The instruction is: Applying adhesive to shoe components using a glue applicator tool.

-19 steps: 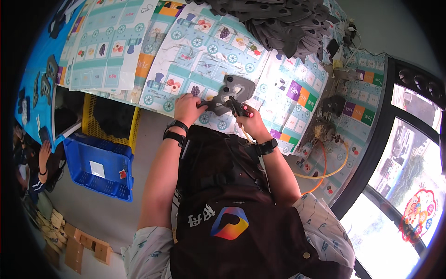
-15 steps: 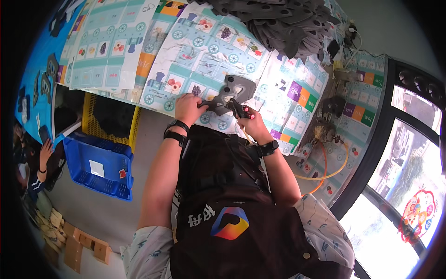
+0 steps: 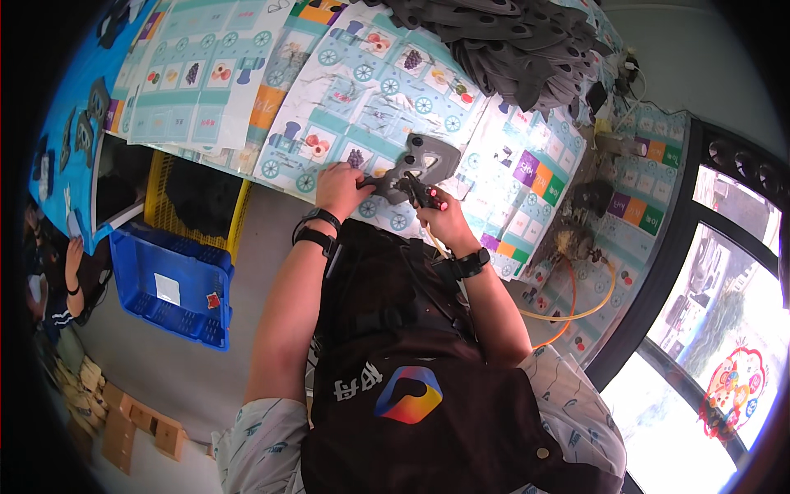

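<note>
A dark grey plastic part (image 3: pixel 434 155) with round holes and cutouts lies on the printed sheet in front of me. Its narrow left end is pinched by my left hand (image 3: pixel 341 190), whose fingers are closed. My right hand (image 3: pixel 445 218) is wrapped round a black hand tool (image 3: pixel 425 194) with red-pink bits. The tool's tip is over the middle of the part; whether it touches cannot be made out. A thin pale hose (image 3: pixel 435 240) runs down from near my right hand.
A large heap of similar grey parts (image 3: pixel 510 49) lies at the far side. Printed sheets (image 3: pixel 197 82) cover the table. At left are a blue crate (image 3: pixel 169 288), a yellow crate (image 3: pixel 240 216) and a co-worker's hand (image 3: pixel 73 257) by a blue table (image 3: pixel 59 177). Hoses (image 3: pixel 568 316) hang at right.
The whole view has shifted slightly. My hands keep their hold on the part and the tool, with the tool turned only a little. At left, the co-worker's hand has moved.
</note>
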Demonstrator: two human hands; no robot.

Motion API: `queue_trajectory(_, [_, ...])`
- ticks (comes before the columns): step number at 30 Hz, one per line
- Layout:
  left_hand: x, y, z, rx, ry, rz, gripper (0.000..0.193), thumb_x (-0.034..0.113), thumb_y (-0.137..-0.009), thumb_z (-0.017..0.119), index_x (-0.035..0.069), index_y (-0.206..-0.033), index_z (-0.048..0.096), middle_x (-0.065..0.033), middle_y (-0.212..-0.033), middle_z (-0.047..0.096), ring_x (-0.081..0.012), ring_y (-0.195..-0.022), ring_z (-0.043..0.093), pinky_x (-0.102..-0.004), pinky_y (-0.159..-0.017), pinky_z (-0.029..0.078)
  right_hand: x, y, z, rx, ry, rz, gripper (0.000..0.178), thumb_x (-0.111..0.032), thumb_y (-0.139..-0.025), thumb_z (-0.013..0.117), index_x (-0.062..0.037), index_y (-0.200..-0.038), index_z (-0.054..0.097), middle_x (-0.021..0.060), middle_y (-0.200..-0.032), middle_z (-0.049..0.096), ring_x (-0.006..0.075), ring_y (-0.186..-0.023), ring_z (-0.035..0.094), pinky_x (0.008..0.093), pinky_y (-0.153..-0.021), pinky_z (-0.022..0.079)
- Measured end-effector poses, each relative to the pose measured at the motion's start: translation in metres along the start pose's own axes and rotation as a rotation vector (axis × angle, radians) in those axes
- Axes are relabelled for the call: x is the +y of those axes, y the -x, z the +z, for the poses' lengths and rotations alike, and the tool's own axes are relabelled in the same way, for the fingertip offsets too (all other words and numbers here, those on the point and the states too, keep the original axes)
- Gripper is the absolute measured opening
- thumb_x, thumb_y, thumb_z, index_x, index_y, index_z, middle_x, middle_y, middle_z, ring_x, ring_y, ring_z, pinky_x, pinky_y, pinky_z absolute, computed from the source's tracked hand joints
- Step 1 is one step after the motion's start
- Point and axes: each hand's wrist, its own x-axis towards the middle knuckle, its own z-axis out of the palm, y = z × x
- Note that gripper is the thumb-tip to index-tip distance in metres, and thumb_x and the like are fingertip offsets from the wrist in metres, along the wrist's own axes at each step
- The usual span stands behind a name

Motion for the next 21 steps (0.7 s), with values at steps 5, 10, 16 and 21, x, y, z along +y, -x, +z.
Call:
queue_trajectory(5, [-0.011, 0.006, -0.002, -0.008, 0.003, -0.023, 0.027, 0.036, -0.078, 0.089, 0.012, -0.084, 0.076, -0.0048, -0.093, 0.069, -0.0279, -0.103, 0.065, -0.0453, -0.091, 0.048, -0.013, 0.001, 0.011, -0.057, 0.053, 0.03, 0.056, -0.009, -0.083, 0.065, 0.0079, -0.136, 0.062, 0.011, -0.084, 0.072, 0.0162, -0.072, 0.068, 0.0322, -0.069, 0.054])
queue_trajectory(10, [-0.016, -0.005, -0.011, 0.069, -0.017, 0.061, 0.028, 0.036, -0.078, 0.088, 0.012, -0.081, 0.075, -0.0075, -0.085, 0.067, -0.0305, -0.094, 0.066, -0.0462, -0.085, 0.05, -0.024, 0.0, 0.014, -0.06, 0.018, 0.01, 0.026, -0.004, -0.083, 0.064, 0.0005, -0.109, 0.07, 0.0056, -0.08, 0.067, 0.0129, -0.068, 0.062, 0.0311, -0.063, 0.049])
queue_trajectory(16, [-0.014, -0.04, 0.043, 0.0, -0.052, 0.139, 0.06, 0.048, -0.092, 0.075, 0.002, -0.127, 0.064, -0.0213, -0.074, 0.071, -0.0402, -0.055, 0.065, -0.0521, -0.049, 0.051, 0.071, -0.014, -0.017, 0.098, 0.284, -0.34, 0.025, -0.022, -0.093, 0.063, -0.0106, -0.115, 0.068, 0.019, -0.092, 0.073, 0.0346, -0.086, 0.07, 0.0521, -0.074, 0.052])
queue_trajectory(21, [-0.028, -0.002, -0.014, -0.397, 0.151, -0.017, 0.054, 0.049, -0.095, 0.076, 0.0, -0.12, 0.072, -0.0168, -0.108, 0.075, -0.0306, -0.106, 0.068, -0.0398, -0.094, 0.051, 0.03, 0.04, -0.044, 0.321, 0.372, -0.208, 0.041, -0.015, -0.091, 0.065, -0.0001, -0.127, 0.053, 0.0247, -0.114, 0.065, 0.043, -0.112, 0.065, 0.052, -0.092, 0.054])
